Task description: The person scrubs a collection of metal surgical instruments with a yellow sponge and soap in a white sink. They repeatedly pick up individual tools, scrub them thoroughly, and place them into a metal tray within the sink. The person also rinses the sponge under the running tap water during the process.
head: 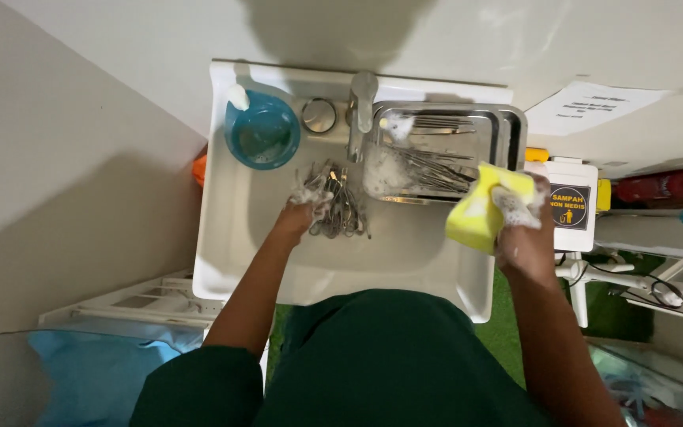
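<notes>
The left hand point(303, 207) was closed on soapy metal instruments point(340, 207) piled in the white sink point(231, 237); they looked stiff, slippery and pointed, best taken by the ringed handles. The right hand point(525, 229) gripped a soft, light yellow sponge point(480, 212) over the sink's right edge, while foam hid the fingertips and each tool's shape.

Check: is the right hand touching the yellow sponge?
Touching. The head view shows the soapy right hand wrapped around the yellow sponge, above the sink's right edge.

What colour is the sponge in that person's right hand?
The sponge is yellow, flecked with white foam; the head view shows it.
</notes>
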